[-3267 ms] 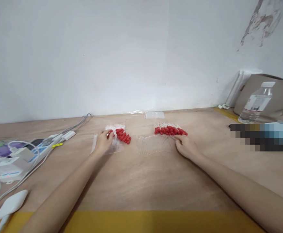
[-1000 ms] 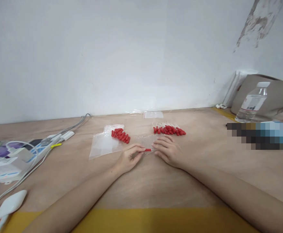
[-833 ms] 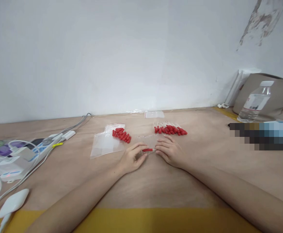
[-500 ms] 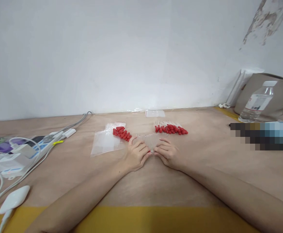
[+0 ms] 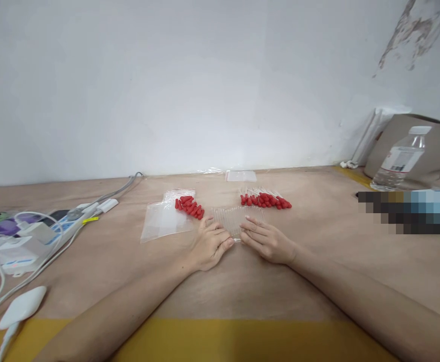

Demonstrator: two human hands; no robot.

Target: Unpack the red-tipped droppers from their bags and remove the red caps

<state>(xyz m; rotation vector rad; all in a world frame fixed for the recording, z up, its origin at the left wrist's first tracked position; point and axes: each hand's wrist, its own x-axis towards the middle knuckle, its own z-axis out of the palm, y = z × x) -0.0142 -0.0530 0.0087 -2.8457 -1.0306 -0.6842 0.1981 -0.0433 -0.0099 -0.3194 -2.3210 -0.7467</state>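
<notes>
Clear tubes [image 5: 238,217]: lie side by side in a flat row at mid-table, between loose red caps [image 5: 189,206] on the left and capped droppers [image 5: 265,200] just beyond on the right.

Left hand [image 5: 209,245]: enters from near left, forearm low over the table, palm down, fingers curled, tips at the near edge of the tube row. Narrow pinch, hidden under the fingers; cannot tell what sits in it.

Right hand [image 5: 268,241]: enters from near right, palm down, fingers long and close together, tips meeting the left hand's at the same near edge, touching the tubes. Pinch hidden too; cannot tell.

Tubes: thin, straight, see-through, glassy.

Caps: small, matte red, bullet-shaped, heaped on a corner of a flat glossy zip bag [image 5: 162,224].

Droppers: thin clear stems with red bulbs, fanned in a row.

Small clear bag [image 5: 241,175]: far, by the wall.

Table [image 5: 242,286]: pale plywood, faint grain, yellow strip along the near edge.

Left: tangle of white plugs and cables [image 5: 31,234].

Far right: clear plastic water bottle [image 5: 400,160] with white cap, upright, in front of a brown cardboard box [image 5: 431,146]. White label with dark and red print, too small to read.
</notes>
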